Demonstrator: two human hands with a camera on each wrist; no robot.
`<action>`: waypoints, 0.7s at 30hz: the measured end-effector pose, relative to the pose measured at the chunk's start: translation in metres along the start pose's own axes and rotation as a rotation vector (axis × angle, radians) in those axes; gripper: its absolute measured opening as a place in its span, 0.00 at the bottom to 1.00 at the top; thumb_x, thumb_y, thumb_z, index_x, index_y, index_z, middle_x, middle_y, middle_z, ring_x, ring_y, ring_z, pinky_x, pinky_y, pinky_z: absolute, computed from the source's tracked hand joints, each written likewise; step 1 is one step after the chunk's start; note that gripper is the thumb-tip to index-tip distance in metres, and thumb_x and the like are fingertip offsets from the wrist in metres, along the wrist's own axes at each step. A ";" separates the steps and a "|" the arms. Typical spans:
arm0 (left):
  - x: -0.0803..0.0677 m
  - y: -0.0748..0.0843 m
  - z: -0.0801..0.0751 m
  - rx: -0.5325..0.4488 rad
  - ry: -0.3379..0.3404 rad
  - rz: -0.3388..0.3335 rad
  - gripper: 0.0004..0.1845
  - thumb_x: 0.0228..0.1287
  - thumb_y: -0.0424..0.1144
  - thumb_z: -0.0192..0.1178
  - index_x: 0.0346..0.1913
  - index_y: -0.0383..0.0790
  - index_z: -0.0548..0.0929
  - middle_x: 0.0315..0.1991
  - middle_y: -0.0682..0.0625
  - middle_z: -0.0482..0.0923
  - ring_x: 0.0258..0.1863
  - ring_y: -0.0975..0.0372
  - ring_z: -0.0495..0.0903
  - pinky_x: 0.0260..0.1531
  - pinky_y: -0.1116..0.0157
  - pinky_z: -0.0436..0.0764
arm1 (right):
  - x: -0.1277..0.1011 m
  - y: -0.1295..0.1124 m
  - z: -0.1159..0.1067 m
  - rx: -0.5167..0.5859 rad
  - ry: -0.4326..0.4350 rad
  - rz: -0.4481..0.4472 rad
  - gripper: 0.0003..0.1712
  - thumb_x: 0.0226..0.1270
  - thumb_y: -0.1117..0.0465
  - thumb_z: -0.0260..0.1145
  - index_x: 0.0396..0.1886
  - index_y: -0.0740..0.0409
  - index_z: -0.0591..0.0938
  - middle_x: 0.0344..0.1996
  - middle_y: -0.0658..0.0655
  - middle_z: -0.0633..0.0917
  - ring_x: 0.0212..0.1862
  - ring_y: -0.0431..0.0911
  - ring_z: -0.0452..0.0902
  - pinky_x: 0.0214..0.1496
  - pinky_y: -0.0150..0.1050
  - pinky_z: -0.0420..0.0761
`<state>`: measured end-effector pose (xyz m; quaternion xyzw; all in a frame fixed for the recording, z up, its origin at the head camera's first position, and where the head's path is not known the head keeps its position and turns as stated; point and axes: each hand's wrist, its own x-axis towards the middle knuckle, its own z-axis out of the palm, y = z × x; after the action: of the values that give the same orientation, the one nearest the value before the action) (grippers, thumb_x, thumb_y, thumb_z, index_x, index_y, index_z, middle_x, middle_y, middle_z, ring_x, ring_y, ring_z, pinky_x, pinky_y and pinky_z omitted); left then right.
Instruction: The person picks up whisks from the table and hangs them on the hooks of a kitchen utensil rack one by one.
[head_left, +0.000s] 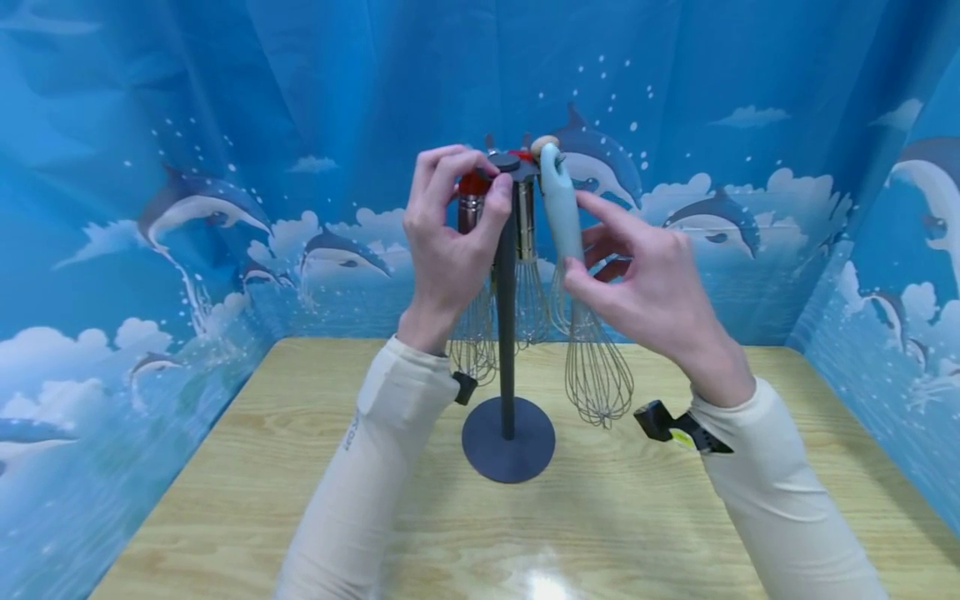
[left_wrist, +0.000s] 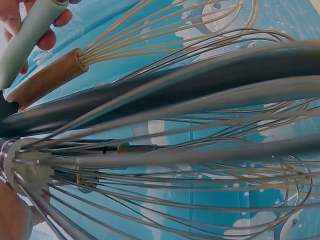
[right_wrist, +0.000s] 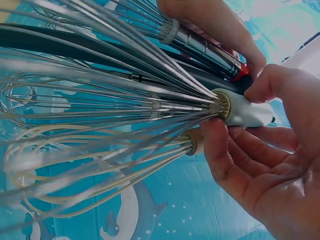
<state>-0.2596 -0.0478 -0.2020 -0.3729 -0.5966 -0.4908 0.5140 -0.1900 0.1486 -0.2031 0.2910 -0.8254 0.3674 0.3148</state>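
Note:
My left hand (head_left: 453, 217) grips the top of a dark whisk stand (head_left: 506, 333), thumb in front and fingers bent over the top. Right beside those fingers hangs a whisk with red and metal on its handle (right_wrist: 202, 47). My right hand (head_left: 648, 271) pinches the handle of a pale blue whisk (head_left: 562, 212) between thumb and fingers. This whisk hangs wires down at the stand's right side, its handle's upper end right at the stand's top. Behind it is a wooden-handled whisk (left_wrist: 52, 77), partly hidden in the head view.
Another metal-handled whisk (head_left: 527, 221) hangs at the back of the stand. The stand's round base (head_left: 509, 458) rests on a wood-grain table (head_left: 315, 500). Blue dolphin-print curtains (head_left: 360, 100) enclose the back and sides.

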 end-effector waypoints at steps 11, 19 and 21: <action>-0.001 0.002 -0.001 0.003 -0.009 0.018 0.12 0.68 0.34 0.61 0.47 0.27 0.81 0.49 0.33 0.74 0.39 0.53 0.78 0.35 0.69 0.82 | -0.001 0.004 0.009 0.031 -0.043 0.038 0.34 0.66 0.67 0.66 0.73 0.53 0.73 0.40 0.59 0.91 0.36 0.47 0.89 0.32 0.23 0.81; -0.001 0.007 -0.007 0.027 -0.038 -0.002 0.13 0.69 0.35 0.62 0.49 0.28 0.81 0.51 0.34 0.75 0.48 0.53 0.77 0.45 0.64 0.82 | -0.004 0.006 0.014 0.063 -0.043 0.038 0.31 0.66 0.67 0.68 0.70 0.54 0.75 0.41 0.59 0.91 0.39 0.47 0.90 0.31 0.23 0.81; -0.001 0.009 -0.009 0.024 -0.048 -0.015 0.13 0.69 0.35 0.62 0.51 0.28 0.82 0.53 0.34 0.76 0.52 0.53 0.77 0.50 0.62 0.82 | -0.005 0.008 0.016 0.072 -0.048 0.039 0.31 0.66 0.68 0.68 0.69 0.55 0.76 0.42 0.59 0.91 0.39 0.47 0.90 0.32 0.23 0.81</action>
<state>-0.2491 -0.0545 -0.2010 -0.3738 -0.6173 -0.4785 0.5002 -0.1971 0.1414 -0.2187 0.2949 -0.8244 0.3958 0.2771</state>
